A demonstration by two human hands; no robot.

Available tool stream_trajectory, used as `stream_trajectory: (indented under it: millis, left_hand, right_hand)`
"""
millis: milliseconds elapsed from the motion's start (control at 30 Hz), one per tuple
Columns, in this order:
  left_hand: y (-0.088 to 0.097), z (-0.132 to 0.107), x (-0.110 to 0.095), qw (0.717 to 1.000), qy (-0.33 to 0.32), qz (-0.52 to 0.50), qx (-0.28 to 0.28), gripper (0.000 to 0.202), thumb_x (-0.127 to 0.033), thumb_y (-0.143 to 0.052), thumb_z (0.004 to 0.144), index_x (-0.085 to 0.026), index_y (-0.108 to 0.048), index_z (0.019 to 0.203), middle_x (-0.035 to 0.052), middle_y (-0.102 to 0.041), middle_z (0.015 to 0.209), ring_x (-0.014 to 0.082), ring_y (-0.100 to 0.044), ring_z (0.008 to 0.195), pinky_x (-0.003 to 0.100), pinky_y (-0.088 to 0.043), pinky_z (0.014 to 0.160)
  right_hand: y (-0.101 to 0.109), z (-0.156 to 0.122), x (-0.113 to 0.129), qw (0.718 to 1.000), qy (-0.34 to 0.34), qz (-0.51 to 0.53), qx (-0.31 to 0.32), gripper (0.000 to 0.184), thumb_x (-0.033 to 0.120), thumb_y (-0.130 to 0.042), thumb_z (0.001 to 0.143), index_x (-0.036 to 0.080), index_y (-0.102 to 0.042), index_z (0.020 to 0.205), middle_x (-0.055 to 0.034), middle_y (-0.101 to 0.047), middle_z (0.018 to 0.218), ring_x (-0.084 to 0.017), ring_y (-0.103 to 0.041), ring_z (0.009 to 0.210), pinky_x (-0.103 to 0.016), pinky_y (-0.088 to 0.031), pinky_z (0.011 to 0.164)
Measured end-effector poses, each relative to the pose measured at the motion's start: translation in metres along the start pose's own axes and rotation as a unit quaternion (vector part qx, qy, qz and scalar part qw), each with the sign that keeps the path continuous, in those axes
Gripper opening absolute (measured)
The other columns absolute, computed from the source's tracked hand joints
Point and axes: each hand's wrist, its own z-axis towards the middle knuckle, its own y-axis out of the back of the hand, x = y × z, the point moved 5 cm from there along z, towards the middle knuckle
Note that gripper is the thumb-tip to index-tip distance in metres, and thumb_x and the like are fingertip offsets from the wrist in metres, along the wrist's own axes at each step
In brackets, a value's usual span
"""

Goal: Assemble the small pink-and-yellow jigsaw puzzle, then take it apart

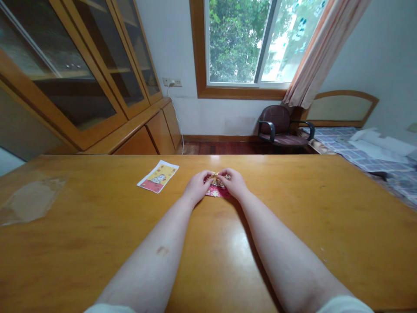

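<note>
A small, flat pink and yellow patterned thing, which looks like a jigsaw puzzle (217,191), lies on the wooden table in front of me. My left hand (198,186) is at its left side, with thumb and fingers pinched together at its upper part. From the right, my right hand (233,182) meets it with thumb and fingers closed, the fingertips close to those of the left. Both hands cover parts of the puzzle, so single pieces are hard to make out. Left of my hands lies a printed picture card (158,177) in yellow and red with a white animal figure.
The wooden table (208,243) spans the foreground. A clear plastic bag (31,201) lies at its left. Beyond its far edge are a glass-door cabinet (114,78), a dark red armchair (282,126), a bed (365,148) and a window (241,43) with a pink curtain (325,52).
</note>
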Motion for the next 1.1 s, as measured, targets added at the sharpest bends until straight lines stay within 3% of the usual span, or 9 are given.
stream_trajectory:
  millis: [233, 633, 933, 1100]
  left_hand:
    - [0.005, -0.002, -0.004, 0.999, -0.003, -0.038, -0.022, 0.018, -0.026, -0.058, 0.082, -0.019, -0.068, 0.095, 0.0037, -0.072, 0.093, 0.0175, -0.065, 0.085, 0.029, -0.050, 0.080]
    - [0.002, -0.001, 0.005, 0.995, 0.015, -0.095, -0.024, 0.016, -0.031, -0.060, 0.078, -0.018, -0.068, 0.083, 0.0023, -0.071, 0.080, 0.0172, -0.064, 0.075, 0.028, -0.048, 0.070]
    - [-0.002, 0.000, 0.008, 0.989, 0.023, -0.144, -0.033, 0.015, -0.032, -0.062, 0.075, -0.017, -0.064, 0.078, 0.0006, -0.068, 0.074, 0.0157, -0.062, 0.070, 0.026, -0.047, 0.067]
    - [0.000, -0.002, 0.006, 0.990, 0.021, -0.137, -0.033, 0.014, -0.031, -0.061, 0.076, -0.017, -0.065, 0.078, 0.0002, -0.069, 0.075, 0.0157, -0.062, 0.072, 0.026, -0.046, 0.068]
  right_hand:
    - [0.000, -0.001, 0.004, 1.000, -0.011, 0.021, -0.004, 0.010, 0.028, -0.061, 0.079, 0.019, -0.065, 0.078, -0.0002, -0.067, 0.074, -0.015, -0.059, 0.072, -0.027, -0.045, 0.071]
    - [-0.001, -0.001, 0.001, 0.999, 0.005, -0.049, -0.001, 0.012, 0.028, -0.060, 0.082, 0.020, -0.068, 0.080, 0.0002, -0.067, 0.074, -0.014, -0.059, 0.068, -0.025, -0.044, 0.066]
    - [0.003, -0.004, 0.011, 0.985, 0.081, -0.149, -0.028, 0.012, 0.029, -0.062, 0.084, 0.023, -0.072, 0.082, -0.0028, -0.074, 0.083, -0.017, -0.064, 0.076, -0.027, -0.044, 0.073]
    - [0.002, -0.005, 0.011, 0.991, 0.029, -0.127, -0.020, 0.010, 0.030, -0.064, 0.079, 0.022, -0.069, 0.075, -0.0015, -0.072, 0.077, -0.016, -0.062, 0.070, -0.026, -0.043, 0.070]
